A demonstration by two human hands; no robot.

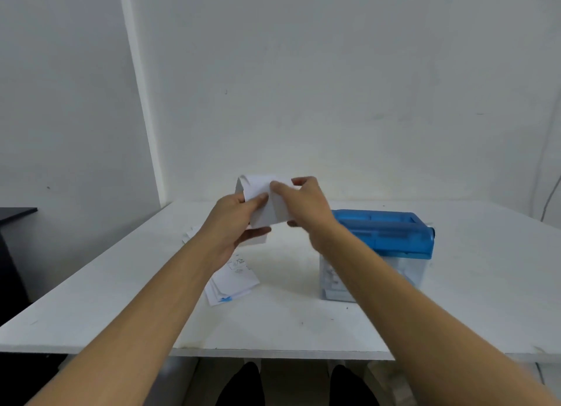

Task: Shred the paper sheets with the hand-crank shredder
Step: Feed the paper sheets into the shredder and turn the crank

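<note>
A folded white paper sheet [263, 202] is held up above the table between both hands. My left hand [233, 223] pinches its left side, thumb on top and fingers underneath. My right hand [306, 205] grips its right side, thumb on the front. The hand-crank shredder [391, 232] has a blue top on a clear bin with shreds inside, and it stands on the white table [303, 320] to the right, partly behind my right forearm. A loose pile of paper sheets [232, 281] lies on the table under my left forearm.
A white wall rises right behind the table. A dark piece of furniture [15, 253] stands at the far left. The table's front edge runs across the lower view, with my legs below it.
</note>
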